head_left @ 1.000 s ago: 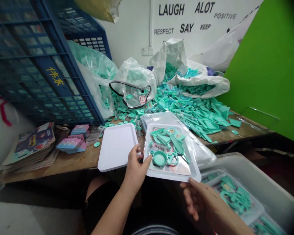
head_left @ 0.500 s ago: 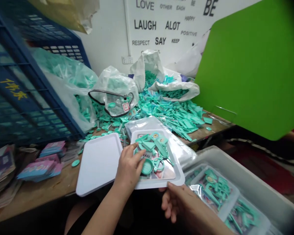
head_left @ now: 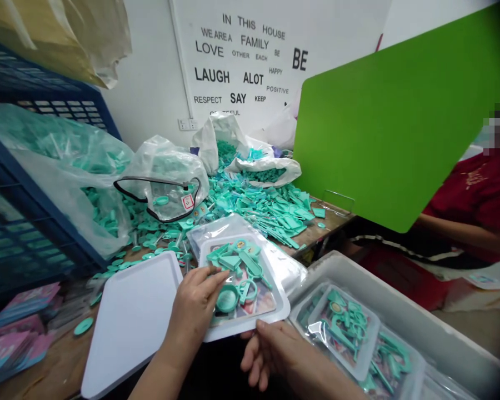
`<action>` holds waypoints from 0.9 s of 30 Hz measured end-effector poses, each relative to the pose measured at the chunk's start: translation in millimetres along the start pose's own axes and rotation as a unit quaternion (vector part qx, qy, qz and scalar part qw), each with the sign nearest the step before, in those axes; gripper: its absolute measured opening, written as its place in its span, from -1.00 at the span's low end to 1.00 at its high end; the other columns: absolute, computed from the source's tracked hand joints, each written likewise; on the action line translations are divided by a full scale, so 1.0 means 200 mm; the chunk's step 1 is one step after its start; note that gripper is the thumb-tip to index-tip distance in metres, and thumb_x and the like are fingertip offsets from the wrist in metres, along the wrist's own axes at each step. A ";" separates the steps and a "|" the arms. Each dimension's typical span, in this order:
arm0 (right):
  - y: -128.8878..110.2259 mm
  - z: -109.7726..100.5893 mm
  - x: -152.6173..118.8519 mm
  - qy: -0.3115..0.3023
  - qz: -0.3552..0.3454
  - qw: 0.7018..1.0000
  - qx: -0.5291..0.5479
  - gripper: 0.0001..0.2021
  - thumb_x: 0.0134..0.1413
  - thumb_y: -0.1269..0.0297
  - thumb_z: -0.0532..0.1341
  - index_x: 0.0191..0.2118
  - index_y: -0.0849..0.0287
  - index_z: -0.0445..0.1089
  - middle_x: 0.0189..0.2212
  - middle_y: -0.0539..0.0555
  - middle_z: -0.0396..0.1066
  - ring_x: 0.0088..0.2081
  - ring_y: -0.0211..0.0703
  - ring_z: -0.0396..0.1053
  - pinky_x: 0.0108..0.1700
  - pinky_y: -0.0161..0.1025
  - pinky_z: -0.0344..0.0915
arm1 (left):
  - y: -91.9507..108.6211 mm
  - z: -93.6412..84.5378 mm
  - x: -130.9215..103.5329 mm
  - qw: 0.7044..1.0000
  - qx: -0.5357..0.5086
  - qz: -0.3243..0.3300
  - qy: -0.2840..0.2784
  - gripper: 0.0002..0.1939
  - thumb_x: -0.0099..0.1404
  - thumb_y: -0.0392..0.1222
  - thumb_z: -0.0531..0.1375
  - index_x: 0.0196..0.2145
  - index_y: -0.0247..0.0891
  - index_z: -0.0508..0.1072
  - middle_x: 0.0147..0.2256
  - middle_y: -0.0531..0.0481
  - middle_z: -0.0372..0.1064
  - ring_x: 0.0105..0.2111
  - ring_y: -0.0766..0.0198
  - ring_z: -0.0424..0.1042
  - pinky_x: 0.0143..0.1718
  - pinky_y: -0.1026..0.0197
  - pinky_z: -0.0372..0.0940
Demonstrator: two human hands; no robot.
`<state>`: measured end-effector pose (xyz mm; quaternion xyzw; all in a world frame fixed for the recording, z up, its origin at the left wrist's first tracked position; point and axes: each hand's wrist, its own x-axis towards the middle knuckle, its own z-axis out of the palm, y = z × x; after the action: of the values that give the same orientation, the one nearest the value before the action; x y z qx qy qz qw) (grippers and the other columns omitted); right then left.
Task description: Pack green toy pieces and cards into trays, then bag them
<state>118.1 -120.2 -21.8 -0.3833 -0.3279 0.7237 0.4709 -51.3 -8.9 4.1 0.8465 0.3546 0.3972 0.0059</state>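
Note:
A white plastic tray bears a printed card and several teal plastic toy pieces, among them a round dish and a ring-shaped piece. My left hand lies over the tray's left side, fingers stretched out and reaching the pieces near the dish; what its fingertips touch is partly hidden. At the front right corner, my right hand grips the tray's rim between thumb and fingers. A second white tray, bare, lies on the table to the left. Clear plastic bags are under and behind the loaded tray.
Loose teal pieces are heaped behind, with open sacks. A blue crate stands left, near stacks of printed cards. At right, a grey bin holds bagged trays. A green board partly hides another person.
The camera view has swung right and slightly up, so everything appears shifted left and more of the other person shows. Both hands stay at the loaded tray in nearly the same pose.

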 end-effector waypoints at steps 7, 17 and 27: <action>-0.07 -0.01 0.08 0.002 -0.045 0.999 0.008 -0.63 0.20 0.01 0.08 -0.22 0.28 0.36 -0.25 0.18 0.48 -0.52 -0.32 0.43 -0.55 -0.41 0.31 | 0.07 -0.05 0.05 0.996 -0.086 0.013 -0.009 -0.75 0.30 -0.25 0.12 -0.10 -0.04 0.47 -0.22 0.07 0.44 -0.17 0.36 0.36 -0.15 0.30 0.30; -0.15 0.07 0.18 0.010 -0.023 1.000 -0.019 -0.70 0.15 0.17 0.14 -0.03 0.18 0.28 -0.09 0.12 0.41 -0.53 -0.38 0.40 -0.51 -0.38 0.37 | 0.07 -0.03 -0.04 0.992 -0.119 0.043 -0.026 -0.67 0.30 -0.32 0.11 -0.02 -0.05 0.41 -0.20 0.02 0.40 -0.14 0.34 0.33 -0.13 0.27 0.29; -0.17 -0.09 -0.23 0.075 0.014 0.956 -0.283 -0.59 0.12 -0.07 0.12 -0.17 0.18 0.43 -0.37 0.11 0.48 -0.42 -0.22 0.41 -0.43 -0.31 0.35 | 0.07 -0.06 -0.28 0.988 -0.128 -0.087 -0.002 -0.56 0.24 -0.07 0.19 0.08 -0.03 0.30 0.12 -0.07 0.18 0.13 0.12 0.14 0.14 -0.01 0.12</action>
<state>160.6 -150.0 10.2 -0.5590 -0.4775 0.5768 0.3561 -74.9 -55.6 -21.3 0.8055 0.3730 0.4354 0.1500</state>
